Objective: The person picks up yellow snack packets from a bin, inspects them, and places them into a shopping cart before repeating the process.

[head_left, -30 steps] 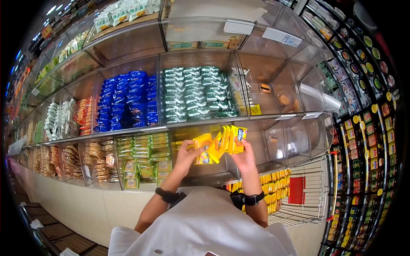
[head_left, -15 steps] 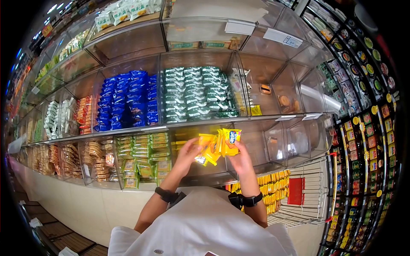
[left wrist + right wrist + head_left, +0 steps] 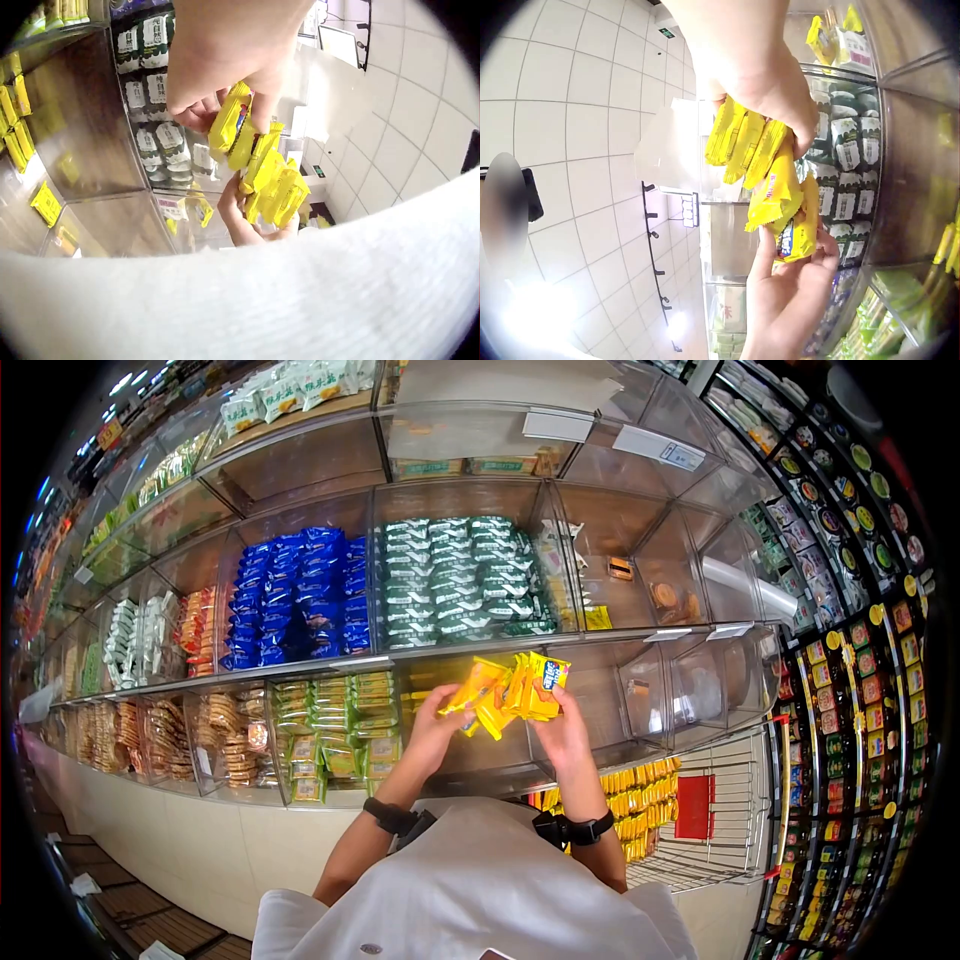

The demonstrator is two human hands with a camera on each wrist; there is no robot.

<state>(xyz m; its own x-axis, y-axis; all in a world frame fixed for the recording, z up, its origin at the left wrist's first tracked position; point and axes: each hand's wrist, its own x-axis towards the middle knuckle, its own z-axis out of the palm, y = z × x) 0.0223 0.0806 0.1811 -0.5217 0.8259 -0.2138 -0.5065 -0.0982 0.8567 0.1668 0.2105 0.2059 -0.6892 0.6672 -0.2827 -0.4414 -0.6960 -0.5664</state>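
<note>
Both hands hold yellow snack packets in front of the lower bins. My left hand (image 3: 432, 725) pinches a yellow packet (image 3: 478, 682) between thumb and fingers, its far end leaning over toward the others. In my right hand (image 3: 563, 735) is a row of several yellow packets (image 3: 739, 142), pressed side by side and fanned out, with a blue label (image 3: 551, 674) on the outermost one. The two groups overlap between the hands in the wrist views. The left wrist view shows the left thumb (image 3: 262, 112) against the packets' side.
Behind the hands, a clear bin holds a few yellow packets (image 3: 420, 700). Green packets (image 3: 340, 725) lie left of it; dark green (image 3: 455, 580) and blue packets (image 3: 295, 595) fill bins above. A shopping cart (image 3: 735, 800) with yellow packets (image 3: 640, 800) stands at lower right.
The hands have drawn slightly closer, and the packets in the right hand have shifted a little left. The left hand's packet has tilted, then swung up toward the others.
</note>
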